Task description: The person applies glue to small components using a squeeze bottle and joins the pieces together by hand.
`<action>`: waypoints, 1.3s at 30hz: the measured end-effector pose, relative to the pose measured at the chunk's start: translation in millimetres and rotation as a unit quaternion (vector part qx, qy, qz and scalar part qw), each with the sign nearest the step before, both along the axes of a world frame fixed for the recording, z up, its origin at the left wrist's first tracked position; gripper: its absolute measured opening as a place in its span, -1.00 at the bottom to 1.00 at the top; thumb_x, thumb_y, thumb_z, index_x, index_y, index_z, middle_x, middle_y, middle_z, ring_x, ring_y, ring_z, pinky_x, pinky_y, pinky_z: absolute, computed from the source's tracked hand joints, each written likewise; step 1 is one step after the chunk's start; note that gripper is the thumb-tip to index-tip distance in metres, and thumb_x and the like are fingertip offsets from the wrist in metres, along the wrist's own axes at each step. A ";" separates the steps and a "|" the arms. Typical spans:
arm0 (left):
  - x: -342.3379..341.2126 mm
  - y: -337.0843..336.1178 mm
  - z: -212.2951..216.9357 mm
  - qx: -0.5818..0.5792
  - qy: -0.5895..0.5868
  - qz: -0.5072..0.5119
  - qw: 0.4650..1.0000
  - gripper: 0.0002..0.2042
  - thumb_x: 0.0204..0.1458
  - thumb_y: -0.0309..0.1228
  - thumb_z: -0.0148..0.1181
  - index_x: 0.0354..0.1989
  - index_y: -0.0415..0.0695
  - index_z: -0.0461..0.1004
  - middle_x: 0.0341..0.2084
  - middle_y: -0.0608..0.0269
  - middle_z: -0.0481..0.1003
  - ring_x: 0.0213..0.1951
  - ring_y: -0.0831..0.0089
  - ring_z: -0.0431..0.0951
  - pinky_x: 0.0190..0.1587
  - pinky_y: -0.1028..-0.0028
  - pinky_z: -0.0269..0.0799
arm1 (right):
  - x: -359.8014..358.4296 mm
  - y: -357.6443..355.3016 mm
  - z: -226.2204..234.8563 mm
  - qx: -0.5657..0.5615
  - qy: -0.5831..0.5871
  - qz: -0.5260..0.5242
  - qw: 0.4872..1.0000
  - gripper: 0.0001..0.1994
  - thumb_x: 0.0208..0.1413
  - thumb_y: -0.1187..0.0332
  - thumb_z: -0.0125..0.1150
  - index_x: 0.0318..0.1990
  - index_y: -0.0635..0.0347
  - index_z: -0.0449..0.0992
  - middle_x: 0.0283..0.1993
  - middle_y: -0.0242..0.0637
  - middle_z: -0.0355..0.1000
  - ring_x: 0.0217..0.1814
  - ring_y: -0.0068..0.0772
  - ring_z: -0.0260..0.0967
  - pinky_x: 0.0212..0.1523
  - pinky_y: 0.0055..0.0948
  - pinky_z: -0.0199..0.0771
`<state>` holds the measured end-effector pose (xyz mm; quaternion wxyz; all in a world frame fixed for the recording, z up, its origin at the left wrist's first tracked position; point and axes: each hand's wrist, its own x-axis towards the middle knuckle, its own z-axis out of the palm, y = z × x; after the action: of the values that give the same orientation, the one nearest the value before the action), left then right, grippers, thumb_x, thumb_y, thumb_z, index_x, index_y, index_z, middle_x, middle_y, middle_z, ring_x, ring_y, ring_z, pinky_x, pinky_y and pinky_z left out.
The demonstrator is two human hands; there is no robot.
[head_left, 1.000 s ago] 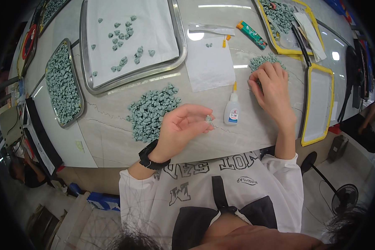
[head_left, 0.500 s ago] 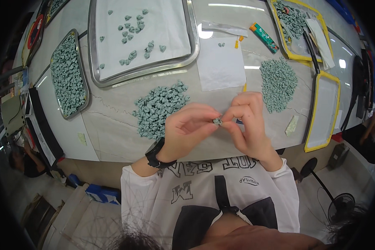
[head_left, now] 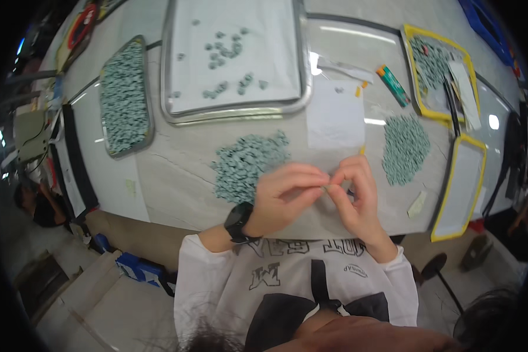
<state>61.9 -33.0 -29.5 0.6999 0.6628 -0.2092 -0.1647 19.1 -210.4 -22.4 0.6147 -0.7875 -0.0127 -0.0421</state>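
Here, at the desk's (head_left: 176,193) far left edge, a narrow metal tray (head_left: 125,100) packed with small grey-green pieces. Next along the far edge, a big metal tray (head_left: 234,56) lined with white, only a scatter of pieces on it. Toward the near edge, just left of the hands, a loose heap (head_left: 247,164) of the same pieces. Left hand (head_left: 287,196) with a black watch (head_left: 239,222) at the wrist, fingers curled and pinching; right hand (head_left: 358,196) meeting it fingertip to fingertip, both closed on one small grey piece (head_left: 330,188) held just above the near edge. Too small to tell how the piece sits between the fingertips. Behind the hands, a white sheet (head_left: 336,114); further right a second heap (head_left: 405,146); at the far right corner, a yellow-rimmed tray (head_left: 437,76) and another yellow-rimmed tray (head_left: 460,188) nearer.

Probably best done with a light, steady pinch, low over the desk so a slipped piece lands close, wrists braced on the near edge, turning the piece with fingertips only and keeping elbows clear of the left heap.
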 end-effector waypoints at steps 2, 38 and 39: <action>-4.3 2.8 -3.8 0.002 0.014 0.025 1.000 -0.77 -0.06 -0.73 0.20 -0.20 -0.28 0.55 -0.19 0.12 0.50 -0.20 0.44 0.53 -0.20 0.55 0.47 | -0.8 7.8 -4.8 -0.003 -0.009 -0.009 1.000 -0.88 -0.02 0.53 0.21 -0.37 0.25 0.36 -0.29 -0.22 0.23 -0.23 -0.33 0.19 -0.20 -0.47 0.21; -2.3 -10.0 -31.6 -0.226 0.233 -0.046 0.945 -0.79 0.11 -0.56 0.10 -0.08 -0.34 0.46 -0.29 0.19 0.55 -0.32 0.57 0.53 -0.20 0.58 0.48 | 2.0 -9.3 8.4 -0.278 -0.150 0.015 0.949 -0.82 -0.21 0.54 0.32 -0.40 0.13 0.47 -0.31 -0.30 0.32 -0.17 -0.22 0.25 -0.04 -0.19 0.19; -2.8 -8.3 -23.7 -0.201 0.219 -0.050 0.954 -0.79 0.11 -0.55 0.10 -0.08 -0.34 0.46 -0.29 0.19 0.54 -0.32 0.57 0.53 -0.20 0.58 0.48 | 2.8 -11.6 16.0 -0.294 -0.164 0.037 0.941 -0.81 -0.22 0.53 0.33 -0.40 0.12 0.47 -0.31 -0.30 0.32 -0.16 -0.20 0.25 0.00 -0.14 0.16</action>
<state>59.1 -41.4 -53.2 0.8381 0.4448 -0.1128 -0.2948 21.9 -222.0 -6.5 0.3463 -0.9143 -0.1544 -0.1423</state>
